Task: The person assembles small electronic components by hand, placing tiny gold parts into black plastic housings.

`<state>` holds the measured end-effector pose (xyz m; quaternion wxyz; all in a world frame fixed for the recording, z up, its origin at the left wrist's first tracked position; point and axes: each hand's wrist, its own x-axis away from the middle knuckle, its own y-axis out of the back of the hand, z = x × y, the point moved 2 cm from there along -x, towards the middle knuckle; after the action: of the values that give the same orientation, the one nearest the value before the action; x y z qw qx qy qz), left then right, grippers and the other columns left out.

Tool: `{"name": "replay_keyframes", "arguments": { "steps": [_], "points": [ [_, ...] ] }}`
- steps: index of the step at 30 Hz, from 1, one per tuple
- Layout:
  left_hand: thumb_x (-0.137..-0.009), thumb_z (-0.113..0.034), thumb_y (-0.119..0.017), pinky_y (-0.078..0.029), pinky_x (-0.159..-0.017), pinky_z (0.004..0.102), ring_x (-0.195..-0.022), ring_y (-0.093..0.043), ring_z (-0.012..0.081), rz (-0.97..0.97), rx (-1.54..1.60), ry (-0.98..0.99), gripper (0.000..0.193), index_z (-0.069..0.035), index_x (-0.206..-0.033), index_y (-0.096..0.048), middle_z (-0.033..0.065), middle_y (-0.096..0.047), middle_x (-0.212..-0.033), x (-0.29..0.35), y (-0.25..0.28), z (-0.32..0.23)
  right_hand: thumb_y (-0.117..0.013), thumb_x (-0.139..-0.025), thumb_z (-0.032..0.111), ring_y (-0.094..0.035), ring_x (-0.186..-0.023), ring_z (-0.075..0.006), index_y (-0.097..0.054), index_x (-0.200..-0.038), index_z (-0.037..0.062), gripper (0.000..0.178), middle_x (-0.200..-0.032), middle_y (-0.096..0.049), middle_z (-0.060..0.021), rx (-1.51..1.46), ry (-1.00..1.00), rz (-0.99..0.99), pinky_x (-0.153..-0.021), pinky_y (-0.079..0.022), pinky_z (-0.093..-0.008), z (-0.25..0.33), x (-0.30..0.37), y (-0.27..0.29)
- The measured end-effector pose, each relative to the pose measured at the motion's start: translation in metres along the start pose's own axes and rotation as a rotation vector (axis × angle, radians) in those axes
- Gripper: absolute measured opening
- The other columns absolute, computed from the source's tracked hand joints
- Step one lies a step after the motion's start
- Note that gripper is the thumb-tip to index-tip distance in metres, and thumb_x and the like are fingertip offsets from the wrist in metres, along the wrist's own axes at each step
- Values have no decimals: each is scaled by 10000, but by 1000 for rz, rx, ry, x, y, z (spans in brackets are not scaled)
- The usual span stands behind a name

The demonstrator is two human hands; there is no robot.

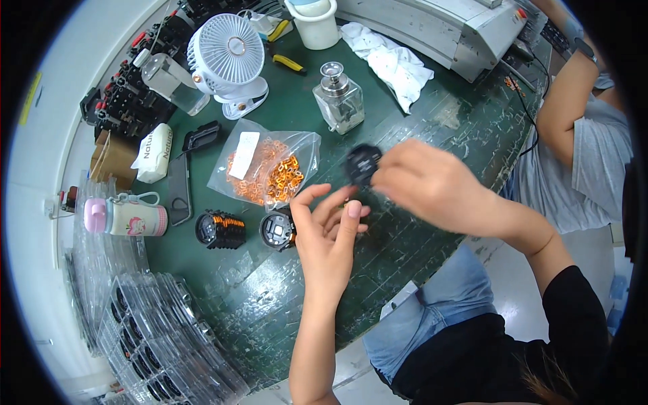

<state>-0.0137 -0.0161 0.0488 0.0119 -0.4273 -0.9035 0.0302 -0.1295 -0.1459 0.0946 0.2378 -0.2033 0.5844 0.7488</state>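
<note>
My right hand [432, 185], somewhat blurred, pinches the edge of a round black disc-shaped part [362, 165] above the table. Just left of it, my left hand [327, 226] is raised with its thumb up and its fingers loosely bent and apart. A tiny dark and orange spot shows by its thumb tip, too small to name. Behind the left wrist lies a black cylindrical stack of round parts [275, 231], partly hidden, with a pale end face. A similar stack with orange edges [221, 229] lies farther left. Beyond them is a clear plastic bag [223, 177] of small orange ring-like pieces [283, 179].
The green table [270, 290] also bears a glass pump bottle [339, 101], a white fan [229, 57], a white cloth [388, 57], a drinking bottle [135, 216] and clear plastic trays [169, 331] at the near left. Another person [567, 135] sits at the right.
</note>
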Motion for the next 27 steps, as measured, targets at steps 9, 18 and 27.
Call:
{"name": "replay_keyframes", "arguments": {
  "steps": [9,18,27],
  "points": [
    [-976,-115,-504,-500,-513,244,-613,-607,140,-258,193,-106,217,-63,-1094,-330,139,-610,-880,-7,27,-7,-689,-759,-18,-643,-825,-190,-668,-1005,59,259,-922,-647,-68,-478,-16,-112,-699,-519,-275,-4,-43,1],
    [-988,-188,-499,-424,-411,215,-517,-543,104,-179,312,22,197,-64,-1136,-463,59,-573,-785,-3,13,-12,-714,-796,-7,-657,-827,-129,-639,-934,-24,159,-893,-670,-85,-1387,-603,105,-777,-529,-248,-25,-30,-21],
    [-988,-247,-507,-305,-318,176,-412,-460,56,-162,234,28,224,-44,-1069,-552,39,-550,-697,-5,19,-14,-686,-837,20,-639,-847,-116,-633,-935,-21,119,-915,-661,-76,-1588,-643,262,-782,-521,-246,-14,-25,-32]
  ]
}}
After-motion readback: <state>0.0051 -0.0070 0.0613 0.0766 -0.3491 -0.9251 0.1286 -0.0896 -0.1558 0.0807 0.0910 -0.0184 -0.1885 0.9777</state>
